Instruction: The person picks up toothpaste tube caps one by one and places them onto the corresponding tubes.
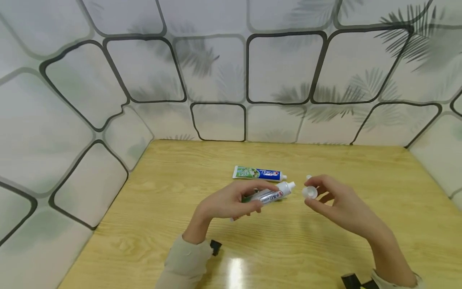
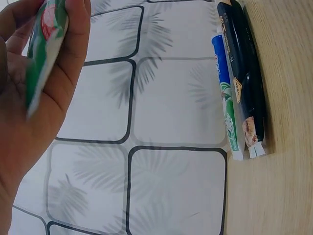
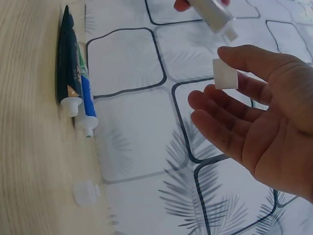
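My left hand [image 1: 227, 199] grips a silver-and-green toothpaste tube [image 1: 271, 196], its bare white nozzle pointing right. In the left wrist view the green end of that tube lies against the palm. A white cap [image 3: 225, 74] is pinched between thumb and finger of my right hand [image 1: 343, 204], a short way right of the nozzle and apart from it. On the table beyond lies a blue-and-green toothpaste tube [image 1: 258, 173], nozzle bare. Beside it lies a dark tube [image 3: 68, 63], mostly hidden behind the left hand in the head view.
Another white cap [image 3: 85, 192] sits on the wooden table [image 1: 162, 172], just beyond my right fingers in the head view. Patterned wall covering [image 1: 213, 68] rises behind the table and at both sides. Black straps [image 1: 215, 247] show near the wrists.
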